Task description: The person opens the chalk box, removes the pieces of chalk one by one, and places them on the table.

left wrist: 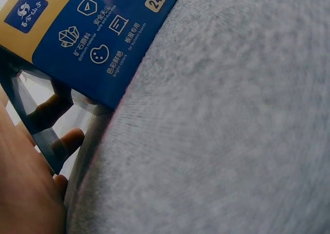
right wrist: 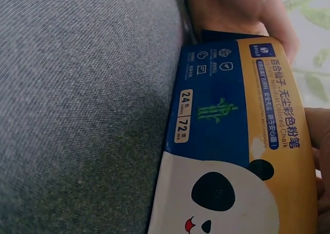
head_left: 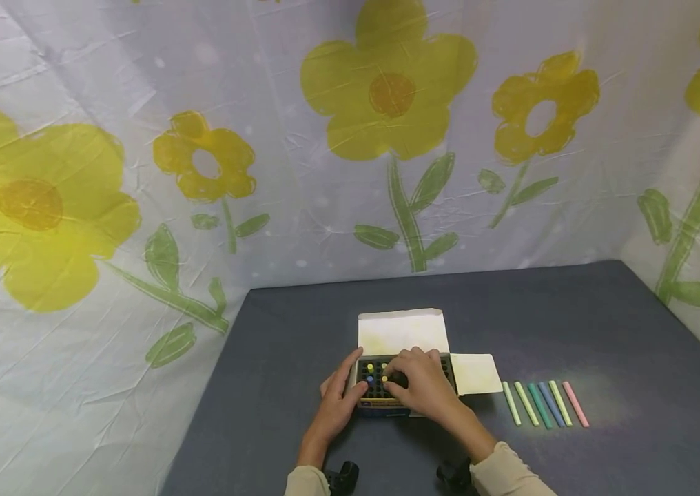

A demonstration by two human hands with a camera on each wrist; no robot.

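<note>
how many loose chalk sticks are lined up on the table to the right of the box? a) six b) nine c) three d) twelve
a: the head view shows six chalk sticks lying side by side on the grey table, right of the open chalk box that both hands are on.

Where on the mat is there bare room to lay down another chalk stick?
Free: the grey mat right of and behind the chalk row, and the stretch left of the left hand. Crowded: around the chalk box, where the right hand covers the tray and the side flap nearly meets the row.
</note>
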